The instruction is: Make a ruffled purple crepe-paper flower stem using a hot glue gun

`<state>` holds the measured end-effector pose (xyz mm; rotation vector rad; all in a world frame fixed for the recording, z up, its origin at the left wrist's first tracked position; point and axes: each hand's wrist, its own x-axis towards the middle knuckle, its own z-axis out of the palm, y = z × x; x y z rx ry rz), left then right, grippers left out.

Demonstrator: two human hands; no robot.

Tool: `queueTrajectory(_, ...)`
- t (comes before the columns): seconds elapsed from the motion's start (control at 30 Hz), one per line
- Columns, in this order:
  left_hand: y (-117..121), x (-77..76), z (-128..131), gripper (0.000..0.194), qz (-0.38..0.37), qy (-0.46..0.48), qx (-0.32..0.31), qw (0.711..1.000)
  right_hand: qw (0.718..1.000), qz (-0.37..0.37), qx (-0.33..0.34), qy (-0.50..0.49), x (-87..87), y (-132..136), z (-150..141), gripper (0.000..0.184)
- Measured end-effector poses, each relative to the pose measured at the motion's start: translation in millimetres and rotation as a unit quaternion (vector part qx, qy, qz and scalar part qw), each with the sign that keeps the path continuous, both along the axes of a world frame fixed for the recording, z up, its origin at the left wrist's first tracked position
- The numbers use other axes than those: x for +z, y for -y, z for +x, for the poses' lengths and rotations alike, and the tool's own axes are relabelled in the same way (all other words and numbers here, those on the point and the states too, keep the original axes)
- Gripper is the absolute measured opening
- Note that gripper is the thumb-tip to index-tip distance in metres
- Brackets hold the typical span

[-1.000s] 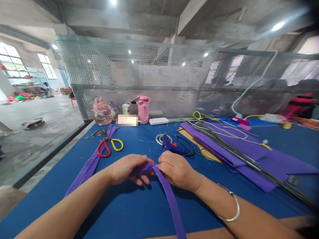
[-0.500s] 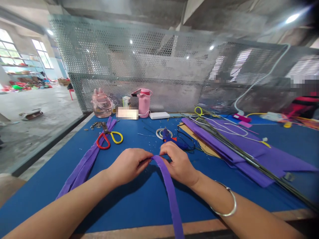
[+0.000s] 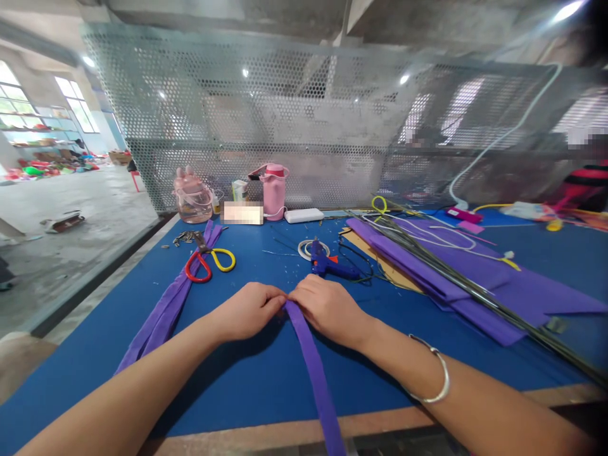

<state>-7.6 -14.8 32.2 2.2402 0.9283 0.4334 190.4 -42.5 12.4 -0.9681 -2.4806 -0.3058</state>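
Note:
A long purple fabric strip (image 3: pixel 313 367) runs from my fingertips down over the table's near edge. My left hand (image 3: pixel 249 310) pinches the strip's upper end between thumb and forefinger. Right beside it, my right hand (image 3: pixel 332 310) is closed on the same end, its fingertips meeting the left ones. Just beyond the right hand lies a blue glue gun (image 3: pixel 332 266). More purple strips (image 3: pixel 164 316) lie at the left, with red-and-yellow-handled scissors (image 3: pixel 209 263) resting across them.
Purple fabric sheets (image 3: pixel 498 291) lie at the right under a bundle of thin dark rods (image 3: pixel 460 288). A pink bottle (image 3: pixel 274 193), a clear water bottle (image 3: pixel 192 199) and a white power strip (image 3: pixel 304 216) stand along the back, before a perforated metal screen (image 3: pixel 304 120).
My right hand has shifted left and rolled over, closing the gap to my left hand. The hanging strip has swung slightly left. The glue gun shows more now.

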Motion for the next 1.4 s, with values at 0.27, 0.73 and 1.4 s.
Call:
queueTrajectory(0.27,-5,-2.3,-5,0.03,0.092,-0.028,-0.013,0.995,0.983,-0.14,-0.089,-0.074,-2.3,2,-1,0.016)
queueTrajectory(0.73,-13,-19.8,-4,0.029,0.155,-0.076,0.02,0.985,0.959,-0.115,-0.17,-0.196,21.3,-17,29,0.03)
queueTrajectory(1.4,-17,-16.2,-8,0.017,0.147,-0.124,0.064,0.979,0.95,-0.159,-0.233,-0.136,20.6,-52,84,0.052)
